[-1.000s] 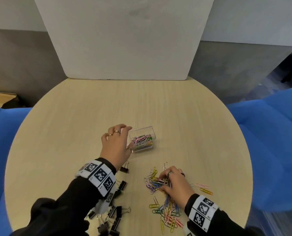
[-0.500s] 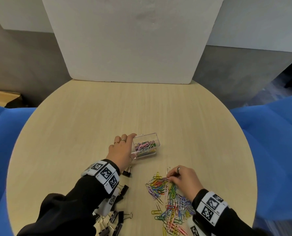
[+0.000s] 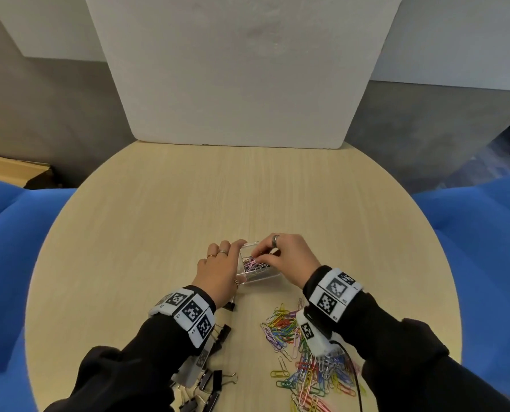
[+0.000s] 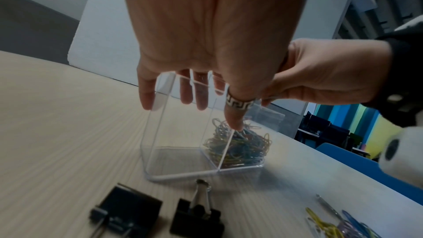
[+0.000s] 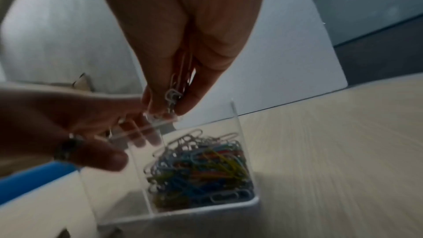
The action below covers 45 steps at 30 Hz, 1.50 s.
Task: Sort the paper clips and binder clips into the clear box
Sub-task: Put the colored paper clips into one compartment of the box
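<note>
A clear box [image 3: 259,277] with two compartments stands mid-table. Its right compartment holds coloured paper clips [image 5: 206,169]; the left compartment [image 4: 178,158] looks empty. My left hand [image 3: 235,257] grips the box's left side, fingers over the far wall and ringed thumb [image 4: 235,115] at the divider. My right hand [image 5: 169,104] hovers just above the box's right compartment and pinches a few silver paper clips [image 5: 181,79]. A loose pile of coloured paper clips [image 3: 304,361] lies near me on the right. Black binder clips [image 3: 209,379] lie near me on the left.
The round wooden table [image 3: 158,233] has bare surface beyond the box. A white board [image 3: 241,69] stands upright at its far edge. Blue seats [image 3: 6,233] flank the table on both sides. Two binder clips [image 4: 196,214] lie just in front of the box.
My right hand has left the loose pile and moved up over the box with paper clips pinched in it. The left hand stays on the box.
</note>
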Tool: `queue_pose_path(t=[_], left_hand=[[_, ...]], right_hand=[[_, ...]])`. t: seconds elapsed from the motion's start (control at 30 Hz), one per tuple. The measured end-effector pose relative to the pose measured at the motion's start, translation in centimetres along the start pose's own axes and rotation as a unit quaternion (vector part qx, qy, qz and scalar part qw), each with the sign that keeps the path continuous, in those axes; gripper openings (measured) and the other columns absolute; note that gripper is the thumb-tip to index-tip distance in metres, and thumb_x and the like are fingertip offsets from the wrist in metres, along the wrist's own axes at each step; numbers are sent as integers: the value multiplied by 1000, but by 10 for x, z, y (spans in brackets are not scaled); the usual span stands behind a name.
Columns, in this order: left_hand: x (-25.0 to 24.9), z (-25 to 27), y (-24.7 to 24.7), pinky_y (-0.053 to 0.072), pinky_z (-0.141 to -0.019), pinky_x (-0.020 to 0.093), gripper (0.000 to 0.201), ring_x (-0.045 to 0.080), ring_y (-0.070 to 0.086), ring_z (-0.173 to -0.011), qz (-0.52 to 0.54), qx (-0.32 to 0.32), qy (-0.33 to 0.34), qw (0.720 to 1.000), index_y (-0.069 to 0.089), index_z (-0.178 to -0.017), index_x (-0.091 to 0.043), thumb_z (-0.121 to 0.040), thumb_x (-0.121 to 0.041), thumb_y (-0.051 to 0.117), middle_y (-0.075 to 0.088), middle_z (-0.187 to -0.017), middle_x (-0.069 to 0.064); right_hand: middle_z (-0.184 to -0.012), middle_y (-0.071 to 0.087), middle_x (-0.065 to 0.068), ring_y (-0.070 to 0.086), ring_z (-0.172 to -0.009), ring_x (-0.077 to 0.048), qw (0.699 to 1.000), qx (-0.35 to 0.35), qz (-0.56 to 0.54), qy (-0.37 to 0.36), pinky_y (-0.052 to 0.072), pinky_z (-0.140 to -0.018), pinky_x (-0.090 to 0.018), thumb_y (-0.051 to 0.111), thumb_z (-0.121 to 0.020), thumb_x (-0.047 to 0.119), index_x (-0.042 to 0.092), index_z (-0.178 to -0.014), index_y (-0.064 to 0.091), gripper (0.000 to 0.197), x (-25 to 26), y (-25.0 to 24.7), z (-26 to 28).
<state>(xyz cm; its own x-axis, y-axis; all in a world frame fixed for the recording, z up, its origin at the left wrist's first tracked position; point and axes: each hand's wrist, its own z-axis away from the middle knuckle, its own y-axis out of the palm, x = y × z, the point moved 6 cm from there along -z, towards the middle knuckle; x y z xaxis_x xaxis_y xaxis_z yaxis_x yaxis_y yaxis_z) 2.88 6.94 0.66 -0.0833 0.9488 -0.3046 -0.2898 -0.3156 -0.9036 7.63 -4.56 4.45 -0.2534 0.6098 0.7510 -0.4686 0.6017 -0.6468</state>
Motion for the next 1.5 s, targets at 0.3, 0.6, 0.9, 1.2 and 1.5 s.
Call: queue_pose_path(t=[0.3, 0.6, 0.9, 1.2, 1.5], left_hand=[[1, -1, 2, 39, -92, 38, 73, 24, 31, -122, -3, -9, 5, 1000, 12, -145, -23, -87, -22, 56, 33, -133, 3], [3, -3, 4, 39, -93, 38, 71, 23, 32, -121, 6, -15, 7, 1000, 11, -145, -23, -89, -30, 55, 34, -133, 2], [2, -2, 3, 39, -93, 37, 71, 23, 32, -121, 5, -15, 5, 1000, 12, -144, -24, -88, -27, 56, 34, -132, 2], [2, -2, 3, 39, -92, 38, 70, 23, 32, -121, 11, -18, 5, 1000, 13, -144, -24, -88, -28, 56, 34, -132, 2], [2, -1, 3, 39, -92, 37, 73, 23, 32, -121, -4, -15, 0, 1000, 11, -145, -24, -86, -22, 55, 33, -133, 2]], right_hand=[[-104, 68, 2, 61, -97, -13, 988, -20, 118, -100, 44, -91, -29, 65, -84, 18, 18, -104, 69, 20, -8, -13, 6], [-75, 63, 17, 53, -78, -12, 866, 18, 480, -139, 41, -71, -35, 81, -59, 45, 32, -70, 70, 20, -23, 7, 15], [-86, 66, 15, 45, -83, -12, 886, 15, 426, -180, 45, -64, -37, 79, -61, 40, 36, -89, 70, 30, -17, 13, 17], [-81, 65, 13, 55, -79, -17, 897, -7, 425, -123, 41, -67, -37, 77, -66, 37, 32, -92, 69, 27, -20, 5, 10], [-116, 58, 7, 38, -107, -15, 936, 78, 342, -24, 22, -85, -38, 32, -92, 31, 28, -118, 59, 38, -15, 18, -1]])
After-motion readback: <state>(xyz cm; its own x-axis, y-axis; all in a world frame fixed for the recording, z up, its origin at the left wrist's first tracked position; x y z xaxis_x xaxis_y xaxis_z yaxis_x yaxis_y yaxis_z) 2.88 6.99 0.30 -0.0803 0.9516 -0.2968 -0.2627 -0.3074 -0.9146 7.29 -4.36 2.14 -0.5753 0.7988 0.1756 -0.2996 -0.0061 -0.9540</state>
